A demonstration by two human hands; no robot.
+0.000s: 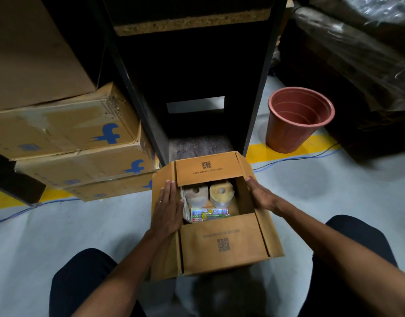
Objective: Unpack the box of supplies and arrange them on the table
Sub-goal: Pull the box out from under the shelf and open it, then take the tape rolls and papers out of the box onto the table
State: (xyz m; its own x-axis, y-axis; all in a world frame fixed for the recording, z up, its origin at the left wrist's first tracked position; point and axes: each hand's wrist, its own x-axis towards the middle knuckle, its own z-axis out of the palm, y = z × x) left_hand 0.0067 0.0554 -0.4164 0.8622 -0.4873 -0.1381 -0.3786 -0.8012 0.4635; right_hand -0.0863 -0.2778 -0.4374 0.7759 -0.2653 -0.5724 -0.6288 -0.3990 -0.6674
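- Your open corrugated cardboard box (224, 243) sits on the smooth grey floor (334, 195) between your knees.
- Your left hand (168, 209) lies flat, fingers straight, pressing the left flap outward.
- Your right hand (262, 195) presses the right flap, fingers relaxed.
- Inside: two cylindrical tape rolls (208, 194) and a glossy, colourful blister pack (209, 214).
- A ribbed terracotta-coloured plastic bucket (297, 118) stands well apart.

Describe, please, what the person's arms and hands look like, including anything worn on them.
Both forearms are bare, with no sleeves, gloves or watch in view. The left hand wears a thin ring on one finger. The right hand shows no jewellery that I can see.
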